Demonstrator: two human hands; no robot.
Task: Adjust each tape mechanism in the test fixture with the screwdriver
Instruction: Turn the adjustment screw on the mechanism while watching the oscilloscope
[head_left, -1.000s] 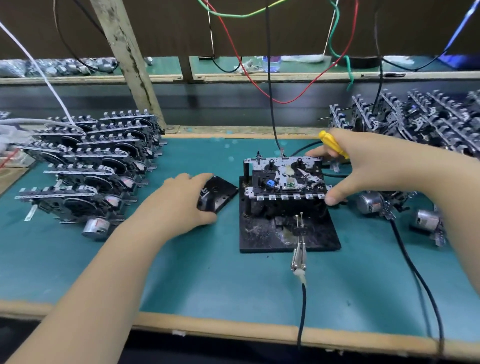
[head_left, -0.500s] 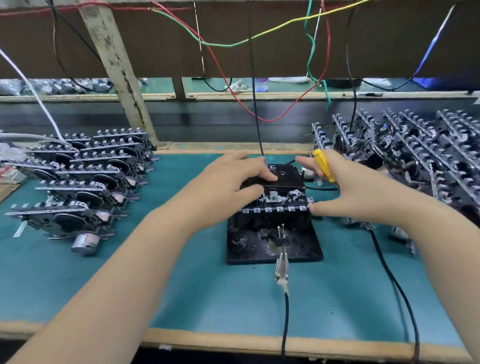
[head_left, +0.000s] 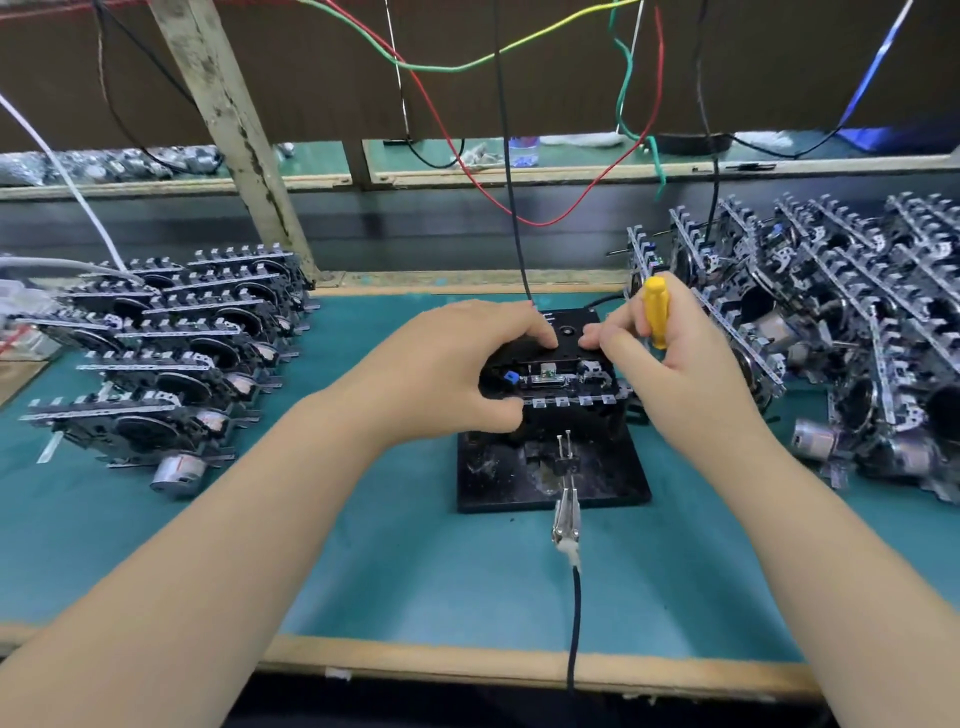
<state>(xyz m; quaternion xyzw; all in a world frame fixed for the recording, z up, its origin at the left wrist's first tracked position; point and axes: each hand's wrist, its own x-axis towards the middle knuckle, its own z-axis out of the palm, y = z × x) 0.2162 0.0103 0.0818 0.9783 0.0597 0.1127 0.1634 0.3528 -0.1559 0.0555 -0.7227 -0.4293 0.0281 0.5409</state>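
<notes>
On the left of the teal surface (head_left: 156, 545), a stack of tape mechanisms (head_left: 171, 364) waits in rows. At centre, the left hand (head_left: 457, 364) curls over a black cassette (head_left: 550, 343), fingertips pressing it onto the tape mechanism (head_left: 550, 384) seated in the black test fixture (head_left: 550, 478). Just right, the right hand (head_left: 670, 374) touches the cassette's right end with its forefingers while its other fingers wrap the yellow screwdriver (head_left: 655, 312), handle upright, tip hidden. The mechanism lies directly below and left of that grip, so the blade likely must swing down. Farther right, more mechanisms (head_left: 831, 332) crowd the surface.
</notes>
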